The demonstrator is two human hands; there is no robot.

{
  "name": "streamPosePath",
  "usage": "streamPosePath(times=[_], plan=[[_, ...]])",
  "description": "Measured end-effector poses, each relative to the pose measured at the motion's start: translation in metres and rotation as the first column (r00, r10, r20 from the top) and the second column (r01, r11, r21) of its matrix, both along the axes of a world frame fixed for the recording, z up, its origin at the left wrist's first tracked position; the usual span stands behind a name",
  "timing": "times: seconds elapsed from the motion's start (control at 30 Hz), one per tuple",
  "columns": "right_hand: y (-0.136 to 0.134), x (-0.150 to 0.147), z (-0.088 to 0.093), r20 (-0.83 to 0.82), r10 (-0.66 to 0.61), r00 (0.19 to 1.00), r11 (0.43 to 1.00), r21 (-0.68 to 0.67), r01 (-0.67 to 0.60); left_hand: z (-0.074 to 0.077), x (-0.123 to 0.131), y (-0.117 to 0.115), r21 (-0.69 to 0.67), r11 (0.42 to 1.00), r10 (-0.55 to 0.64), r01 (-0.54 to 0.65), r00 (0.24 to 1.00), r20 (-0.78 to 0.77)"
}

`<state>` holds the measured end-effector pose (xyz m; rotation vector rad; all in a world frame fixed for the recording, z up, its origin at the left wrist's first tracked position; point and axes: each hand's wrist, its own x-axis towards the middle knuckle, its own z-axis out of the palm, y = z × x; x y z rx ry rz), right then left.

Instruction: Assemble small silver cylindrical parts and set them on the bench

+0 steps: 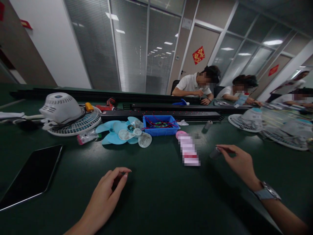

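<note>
My right hand [241, 161], with a watch on its wrist, pinches the end of a small grey cylinder [215, 152] between thumb and fingertips, low over the table. A similar grey cylinder [207, 125] stands farther back. My left hand [109, 189] is over the green table, fingers curled and thumb tip close to the index tip. Nothing shows between them. Left of the right hand lies a pink and white strip [188, 150], blurred out, with a pink ring at its far end. Beyond my left hand are light blue fan blades [114, 132].
A blue bin [161, 130] holds red wires and circuit boards. A white fan head [61, 107] sits on its grille at the left, near a dark tablet [31, 176]. More fan parts [251, 119] lie at the right. Black rails [161, 116] cross behind; people sit beyond.
</note>
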<state>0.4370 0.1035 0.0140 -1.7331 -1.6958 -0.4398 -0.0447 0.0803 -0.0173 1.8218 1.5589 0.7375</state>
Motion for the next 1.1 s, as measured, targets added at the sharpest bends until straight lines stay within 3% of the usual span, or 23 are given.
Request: streamPosePath(times=[0.3, 0.5, 0.63, 0.73, 0.8, 0.9, 1.0, 1.1], plan=[[-0.004, -0.007, -0.011, -0.026, -0.039, 0.999, 0.999, 0.014, 0.039, 0.0, 0.001, 0.0, -0.012, 1.0, -0.009, 0.009, 1.0, -0.007], [0.002, 0.001, -0.026, -0.301, -0.052, 0.952, 0.992, -0.127, 0.014, 0.003, 0.002, 0.0, -0.01, 1.0, -0.006, 0.005, 1.0, -0.028], [-0.002, -0.021, -0.01, -0.346, -0.044, 0.937, 0.995, -0.102, 0.01, 0.004, 0.004, -0.001, 0.009, 1.0, -0.001, 0.001, 1.0, -0.009], [-0.011, -0.077, 0.012, -0.337, 0.15, 0.93, 0.974, -0.113, -0.198, 0.008, 0.007, -0.004, 0.059, 0.998, -0.024, 0.023, 1.0, 0.018], [-0.016, -0.126, 0.021, -0.344, 0.366, 0.865, 0.876, -0.186, -0.445, 0.014, 0.01, -0.006, 0.116, 0.992, -0.06, 0.057, 0.998, 0.027], [-0.02, -0.197, 0.025, -0.431, 0.606, 0.669, 0.647, -0.223, -0.729, 0.027, 0.015, -0.012, 0.209, 0.968, -0.14, 0.136, 0.99, 0.005], [-0.021, -0.244, 0.018, -0.508, 0.662, 0.55, 0.493, -0.257, -0.831, 0.036, 0.018, -0.016, 0.274, 0.931, -0.234, 0.24, 0.971, -0.058], [-0.021, -0.261, 0.006, -0.525, 0.674, 0.519, 0.43, -0.292, -0.854, 0.038, 0.022, -0.015, 0.286, 0.916, -0.268, 0.282, 0.959, -0.09]])
